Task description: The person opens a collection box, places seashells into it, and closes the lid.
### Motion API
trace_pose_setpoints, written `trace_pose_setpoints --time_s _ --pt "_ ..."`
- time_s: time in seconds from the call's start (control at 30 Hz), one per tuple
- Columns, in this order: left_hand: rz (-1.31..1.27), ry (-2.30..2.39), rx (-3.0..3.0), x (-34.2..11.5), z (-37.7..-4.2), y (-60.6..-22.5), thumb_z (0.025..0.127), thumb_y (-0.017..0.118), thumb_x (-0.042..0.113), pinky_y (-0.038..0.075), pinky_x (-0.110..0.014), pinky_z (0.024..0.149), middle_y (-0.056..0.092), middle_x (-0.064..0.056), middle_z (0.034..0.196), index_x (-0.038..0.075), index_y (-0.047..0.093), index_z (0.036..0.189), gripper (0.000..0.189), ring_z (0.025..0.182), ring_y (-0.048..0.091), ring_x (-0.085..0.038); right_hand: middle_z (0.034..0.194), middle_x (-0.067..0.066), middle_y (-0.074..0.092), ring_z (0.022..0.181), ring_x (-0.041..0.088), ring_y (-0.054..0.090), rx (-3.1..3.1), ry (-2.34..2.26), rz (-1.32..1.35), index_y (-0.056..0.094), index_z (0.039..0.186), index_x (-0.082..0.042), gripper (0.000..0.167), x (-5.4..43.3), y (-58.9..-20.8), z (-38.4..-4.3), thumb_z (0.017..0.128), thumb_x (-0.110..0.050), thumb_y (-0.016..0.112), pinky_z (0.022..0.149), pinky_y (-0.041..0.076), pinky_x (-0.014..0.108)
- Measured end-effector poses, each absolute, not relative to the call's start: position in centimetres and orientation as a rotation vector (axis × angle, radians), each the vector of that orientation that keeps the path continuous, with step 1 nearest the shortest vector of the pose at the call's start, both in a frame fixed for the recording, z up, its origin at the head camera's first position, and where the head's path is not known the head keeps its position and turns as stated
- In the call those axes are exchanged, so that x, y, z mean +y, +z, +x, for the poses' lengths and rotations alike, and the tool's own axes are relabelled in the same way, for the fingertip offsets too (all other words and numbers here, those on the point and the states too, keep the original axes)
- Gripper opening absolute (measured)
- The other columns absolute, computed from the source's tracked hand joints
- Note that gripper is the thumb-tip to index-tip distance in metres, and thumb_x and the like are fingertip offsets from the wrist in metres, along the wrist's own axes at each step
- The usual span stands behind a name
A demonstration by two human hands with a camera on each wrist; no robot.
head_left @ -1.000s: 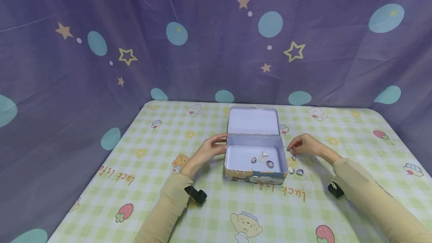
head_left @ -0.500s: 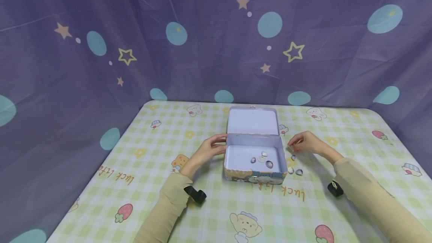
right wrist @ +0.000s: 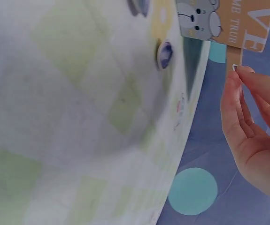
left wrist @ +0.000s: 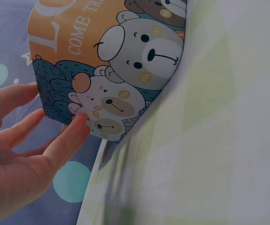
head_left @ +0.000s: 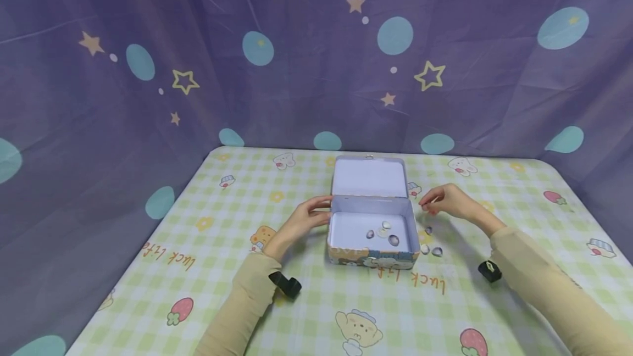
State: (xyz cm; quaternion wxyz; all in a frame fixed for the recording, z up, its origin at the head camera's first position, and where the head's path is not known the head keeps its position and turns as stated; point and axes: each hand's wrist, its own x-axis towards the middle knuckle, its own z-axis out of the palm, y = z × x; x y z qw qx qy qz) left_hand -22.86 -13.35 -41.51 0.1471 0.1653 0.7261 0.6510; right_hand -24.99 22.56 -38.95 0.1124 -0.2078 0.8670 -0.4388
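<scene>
An open tin box (head_left: 346, 258) with bear pictures stands in the middle of the table, its hinged lid (head_left: 368, 177) tipped back. Several small seashells, such as a purple one (head_left: 393, 240), lie on its floor. My left hand (head_left: 303, 223) rests extended fingers against the box's left side; the left wrist view shows a fingertip on the printed wall (left wrist: 111, 89). Just off the box's right side, my right hand (head_left: 454, 202) pinches a small seashell (right wrist: 235, 68) between thumb and fingertips, which mostly cover it. Below that hand, a dark shell (head_left: 428, 230) sits on the cloth.
Two more shells, a pale one (head_left: 425, 249) and a grey one (head_left: 437, 251), lie right of the box's front corner. A green checked cloth (head_left: 277, 312) covers the table. A purple curtain (head_left: 306, 59) hangs behind it.
My right hand has risen a little from the cloth with the pinched shell and moved slightly away from me. The left hand and the box stay in place.
</scene>
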Motion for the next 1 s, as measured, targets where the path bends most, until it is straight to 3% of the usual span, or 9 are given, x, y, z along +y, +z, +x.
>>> trace_pose_setpoints --time_s 0.2,0.33,0.53,0.77,1.0 --pt "0.473 1.874 2.087 -13.4 -22.9 -41.5 0.085 0.055 0.001 0.049 -0.029 0.087 0.038 -0.029 0.128 -0.003 0.037 0.131 0.049 0.11 0.046 -0.043 0.08 0.017 0.066 0.065 0.019 0.062 2.57 -1.27 -0.592 0.062 0.094 0.013 0.019 22.8 -38.5 -25.4 0.08 0.0 0.06 0.062 0.056 0.028" --pt "0.47 1.876 2.084 -13.4 -23.0 -41.6 0.085 0.055 0.001 0.049 -0.029 0.087 0.038 -0.029 0.128 -0.002 0.037 0.131 0.049 0.11 0.046 -0.042 0.079 0.015 0.066 0.066 0.02 0.063 2.577 -1.273 -0.611 0.063 0.093 0.012 0.017 22.6 -38.1 -25.4 0.08 0.001 0.058 0.063 0.056 0.033" --pt "0.471 1.896 2.067 -13.4 -23.1 -41.9 0.085 0.055 0.0 0.049 -0.03 0.087 0.038 -0.029 0.128 -0.003 0.038 0.13 0.049 0.11 0.046 -0.043 0.078 0.019 0.065 0.063 0.013 0.061 2.594 -1.256 -0.625 0.065 0.092 0.007 0.016 22.1 -37.3 -25.4 0.08 -0.003 0.061 0.062 0.055 0.028" --pt "0.464 1.889 2.081 -13.3 -23.1 -41.9 0.085 0.055 0.001 0.049 -0.029 0.087 0.039 -0.029 0.128 -0.002 0.038 0.13 0.048 0.11 0.047 -0.042 0.08 0.019 0.065 0.067 0.02 0.062 2.57 -1.287 -0.638 0.064 0.093 0.009 0.016 21.5 -36.4 -25.1 0.081 0.0 0.058 0.06 0.054 0.024" --pt "0.468 1.875 2.107 -13.3 -23.0 -41.7 0.085 0.055 0.003 0.049 -0.029 0.086 0.04 -0.028 0.127 -0.001 0.039 0.13 0.048 0.109 0.047 -0.041 0.078 0.015 0.066 0.065 0.014 0.061 2.596 -1.246 -0.667 0.065 0.092 0.007 0.015 20.7 -35.6 -25.1 0.082 -0.002 0.059 0.06 0.053 0.022"
